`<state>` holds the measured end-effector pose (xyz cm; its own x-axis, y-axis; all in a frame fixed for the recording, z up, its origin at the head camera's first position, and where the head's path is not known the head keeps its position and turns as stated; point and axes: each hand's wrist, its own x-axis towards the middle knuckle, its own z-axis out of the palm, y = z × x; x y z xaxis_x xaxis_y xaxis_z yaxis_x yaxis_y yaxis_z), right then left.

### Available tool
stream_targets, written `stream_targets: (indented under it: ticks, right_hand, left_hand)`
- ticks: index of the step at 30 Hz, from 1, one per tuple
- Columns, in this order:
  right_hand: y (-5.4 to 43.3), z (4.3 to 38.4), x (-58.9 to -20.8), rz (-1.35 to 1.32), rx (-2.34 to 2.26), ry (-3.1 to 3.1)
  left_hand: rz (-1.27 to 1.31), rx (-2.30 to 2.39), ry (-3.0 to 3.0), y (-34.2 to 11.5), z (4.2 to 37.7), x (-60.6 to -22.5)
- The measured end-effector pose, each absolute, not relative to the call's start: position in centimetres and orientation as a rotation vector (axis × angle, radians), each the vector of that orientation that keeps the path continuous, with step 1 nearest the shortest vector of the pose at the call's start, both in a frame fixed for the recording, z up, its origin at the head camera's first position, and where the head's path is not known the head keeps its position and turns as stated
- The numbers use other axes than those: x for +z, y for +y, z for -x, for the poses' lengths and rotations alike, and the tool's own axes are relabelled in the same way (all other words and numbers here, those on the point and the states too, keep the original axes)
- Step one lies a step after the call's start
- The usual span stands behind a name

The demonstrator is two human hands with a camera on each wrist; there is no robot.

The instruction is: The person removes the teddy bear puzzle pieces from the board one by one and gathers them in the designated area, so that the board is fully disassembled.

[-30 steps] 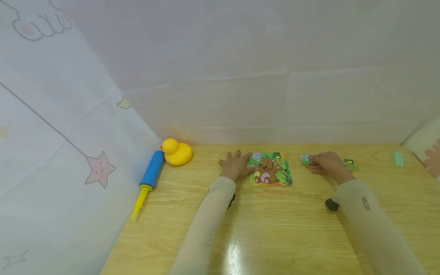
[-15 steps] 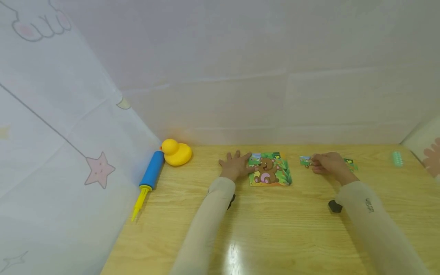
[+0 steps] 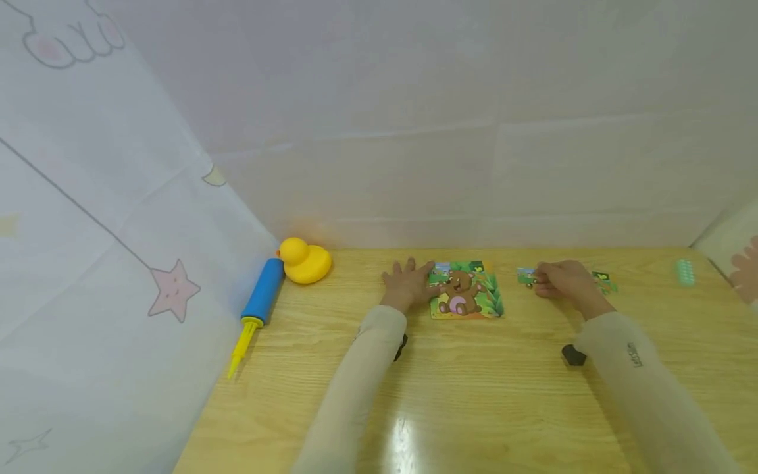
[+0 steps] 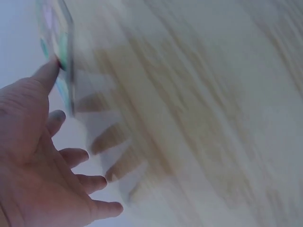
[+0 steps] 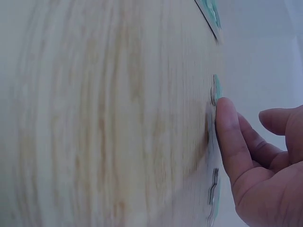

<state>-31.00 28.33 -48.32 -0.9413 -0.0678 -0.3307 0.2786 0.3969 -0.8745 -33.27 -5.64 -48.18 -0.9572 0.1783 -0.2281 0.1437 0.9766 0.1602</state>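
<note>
A square jigsaw puzzle (image 3: 458, 309) with a brown bear lies on the wooden table in the head view. My left hand (image 3: 405, 288) rests at its left side with fingers spread. In the left wrist view, the thumb (image 4: 46, 75) touches the puzzle's edge (image 4: 70, 52). To the puzzle's right, my right hand (image 3: 565, 282) lies over a small blue-green puzzle piece (image 3: 524, 276), partly hidden by the fingers. The right wrist view shows a fingertip (image 5: 227, 111) against that piece (image 5: 218, 86), the thumb held apart. Another green puzzle piece (image 3: 604, 283) lies beyond the hand, partly covered.
A yellow rubber duck (image 3: 308, 264) sits at the back left, beside a blue and yellow hand pump (image 3: 262, 296). A small pale green bumpy item (image 3: 685, 272) lies far right. A white printed cloth (image 3: 379, 184) hangs along the table's back and sides.
My right hand has drawn back slightly to the right, and more of the small blue-green piece shows. The left hand stays at the puzzle.
</note>
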Motion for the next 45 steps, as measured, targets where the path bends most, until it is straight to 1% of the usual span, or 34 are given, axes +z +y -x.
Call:
stream_targets:
  ticks: [9,19,23,29,34,40,45]
  right_hand:
    - [25.8,31.7,-48.1,-0.069,-1.497,2.408]
    - [22.1,32.8,-48.7,0.053,-1.501,2.331]
    - [21.4,33.0,-48.9,0.070,-1.467,2.339]
    - [20.9,33.0,-48.9,0.098,-1.438,2.346]
    - [20.7,32.8,-48.7,0.087,-1.431,2.342]
    - [20.7,32.8,-48.5,0.080,-1.415,2.343]
    - [20.7,32.8,-48.4,0.080,-1.408,2.348]
  left_hand:
    - [-0.304,0.194,2.900,-4.1,32.5,-47.7]
    - [-0.480,0.187,2.845,-1.3,31.3,-47.8]
    - [-0.496,0.235,2.823,-0.8,30.8,-47.9]
    - [-0.512,0.182,2.802,-0.9,30.3,-48.1]
    - [-0.468,0.142,2.764,-0.8,30.7,-48.8]
    - [-0.417,0.079,2.682,-0.6,32.4,-50.6]
    - [-0.428,0.083,2.640,-0.5,33.3,-51.6]
